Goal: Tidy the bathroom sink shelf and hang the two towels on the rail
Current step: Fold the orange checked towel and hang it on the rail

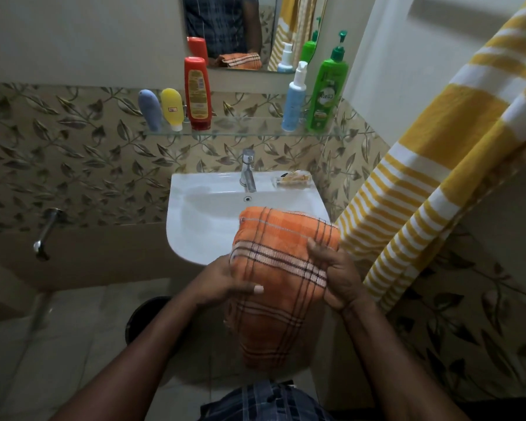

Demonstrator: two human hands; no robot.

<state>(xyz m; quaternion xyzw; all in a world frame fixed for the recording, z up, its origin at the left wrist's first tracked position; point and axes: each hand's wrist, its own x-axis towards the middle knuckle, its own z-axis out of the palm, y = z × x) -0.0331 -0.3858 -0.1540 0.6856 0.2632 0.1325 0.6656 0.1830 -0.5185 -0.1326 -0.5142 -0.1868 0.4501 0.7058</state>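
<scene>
Two hands hold the orange checked towel (281,247), lower centre of frame, above the front rim of the sink (192,214). The cloth is bunched into a thick fold, with one loose end draped down below the hands.

Left hand (225,281): thumb lies on top and the other fingers are tucked under, gripping the left edge.
Right hand (339,275): fingers curl over the right edge and pinch the folds by the pale stripe.
The grip on both edges probably keeps the bundle from unrolling while it gets squared up for hanging.

Yellow striped towel (438,177) hangs down the right side of frame from a support out of shot at upper right. The rail isn't visible, so I can't confirm it's on one. My read is that one towel is up and the orange one is next.

Glass shelf (246,133), mid-frame under the mirror (225,25):
- Left end: blue tube (150,110) and yellow tube (171,109) stand cap-down leaning on the wall, with the red bottle (197,92) upright beside them.
- Right end: white-blue pump bottle (293,101) and green pump bottle (325,92).
- Items are grouped at the ends, which looks sorted.

A small packet (293,179) sits at the sink's rear right, beside the tap (248,170). I can't tell what it is.

Next move, likely: swing the towel right and spread it beside the yellow one. The risk is the loose tail snagging the tap or dipping into the basin.
</scene>
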